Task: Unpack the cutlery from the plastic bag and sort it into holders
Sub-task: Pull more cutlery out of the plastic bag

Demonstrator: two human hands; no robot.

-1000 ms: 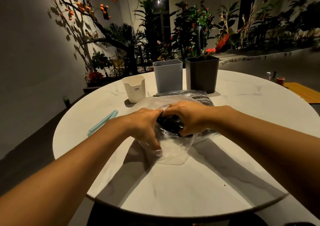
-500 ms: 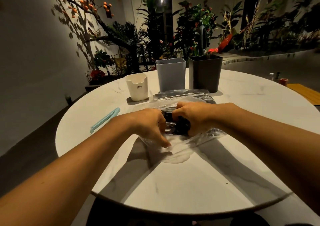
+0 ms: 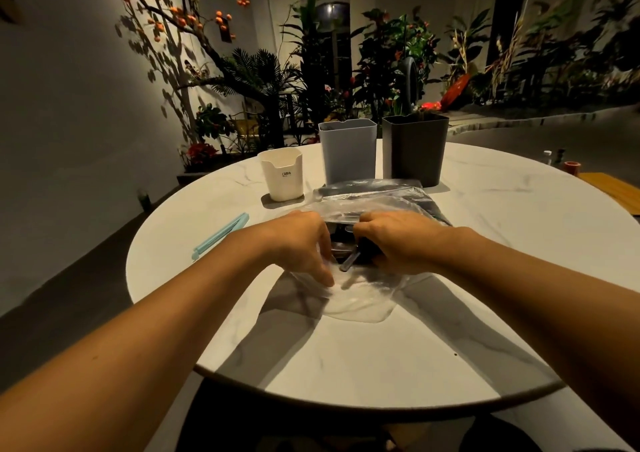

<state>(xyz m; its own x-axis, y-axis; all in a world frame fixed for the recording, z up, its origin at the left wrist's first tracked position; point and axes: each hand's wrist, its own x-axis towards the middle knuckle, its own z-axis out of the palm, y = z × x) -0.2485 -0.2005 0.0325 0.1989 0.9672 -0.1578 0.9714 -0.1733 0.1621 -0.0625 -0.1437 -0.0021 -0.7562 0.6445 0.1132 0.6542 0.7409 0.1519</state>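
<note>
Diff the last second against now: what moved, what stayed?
Both hands, left hand and right hand, keep gripping the plastic bag and have pulled its mouth apart, baring dark cutlery. No piece is out yet. The three holders and blue clip stayed put.

Round white marble-look table [image 3: 502, 230], dark veining, on a dim patio. Pale blue clip [image 3: 221, 235] lying flat near the table's left edge; wooden board [image 3: 613, 190] at far right, with a small red cup [image 3: 571, 167] and two small bottles [image 3: 552, 156] just behind it, too small to tell more. Background: bare-branched tree with orange fruits [image 3: 180, 5] against the grey wall [image 3: 69, 105] at left, and a bed of leafy plants with red flowers [image 3: 391, 67] across the back.
</note>
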